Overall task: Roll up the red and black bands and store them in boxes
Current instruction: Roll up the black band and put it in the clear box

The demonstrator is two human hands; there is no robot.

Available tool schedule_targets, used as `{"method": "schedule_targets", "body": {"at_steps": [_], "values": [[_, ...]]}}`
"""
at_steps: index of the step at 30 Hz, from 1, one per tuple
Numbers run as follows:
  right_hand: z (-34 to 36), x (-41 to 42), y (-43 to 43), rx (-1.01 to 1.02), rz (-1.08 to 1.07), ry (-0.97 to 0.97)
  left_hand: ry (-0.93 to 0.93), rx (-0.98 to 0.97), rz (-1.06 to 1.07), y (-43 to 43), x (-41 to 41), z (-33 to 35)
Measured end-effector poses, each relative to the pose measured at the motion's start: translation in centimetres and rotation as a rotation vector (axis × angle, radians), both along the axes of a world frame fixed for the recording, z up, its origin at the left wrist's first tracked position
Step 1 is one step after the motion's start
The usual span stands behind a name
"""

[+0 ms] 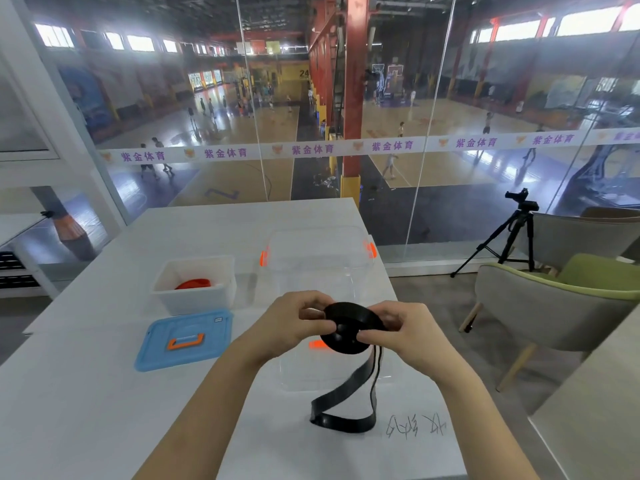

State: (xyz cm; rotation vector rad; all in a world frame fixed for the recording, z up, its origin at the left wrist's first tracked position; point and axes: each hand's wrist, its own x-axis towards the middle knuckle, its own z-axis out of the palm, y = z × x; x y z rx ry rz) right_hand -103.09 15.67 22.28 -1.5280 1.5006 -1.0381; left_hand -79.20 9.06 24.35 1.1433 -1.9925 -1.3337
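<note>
Low in the centre of the frame, both hands meet above the white table [86, 410] and pinch a black band [346, 329] that is wound most of the way into a flat coil. The left hand [287, 327] curls thumb and fingers onto the coil's left edge. The right hand [405, 336] pinches its right side, thumb on the face of the roll. A loose tail [341, 393] hangs from the coil's lower right, and its end loop lies on the table at lower centre. A clear box [311, 271] with orange latches stands behind and below the hands. Left of centre, a white box [194, 303] holds the red band [195, 283], only partly visible over the wall, and a blue lid [156, 348] lies flat in front of it.

The red band looks stored, so the black one is probably the remaining job. The coil is held only by fingertip pressure at its edges. If one hand lets go to take the next turn, the wraps could spring loose or the centre could slide out sideways. The tail appears twisted near the bottom, and winding that twist in would leave a lumpy roll. Nothing visible fastens the end, so the roll may uncoil once it is dropped into a box.
</note>
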Motion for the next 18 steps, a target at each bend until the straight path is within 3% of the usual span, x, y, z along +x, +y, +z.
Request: {"method": "schedule_targets", "body": {"at_steps": [3,6,15,18], "values": [[0.2,0.2,-0.1,-0.016,0.038,0.133,-0.119,-0.056,-0.017,0.2,-0.4,0.1],[0.2,0.5,-0.3,-0.056,0.06,0.129,-0.146,-0.162,-0.036,0.3,-1.3,0.1],[-0.7,-0.3,-0.1,-0.074,-0.029,-0.168,0.275,0.028,0.098,0.8,-1.4,-0.2],[-0.7,-0.5,-0.1,-0.115,-0.068,-0.202,0.312,0.076,0.087,1.0,-1.5,-0.5]]}}
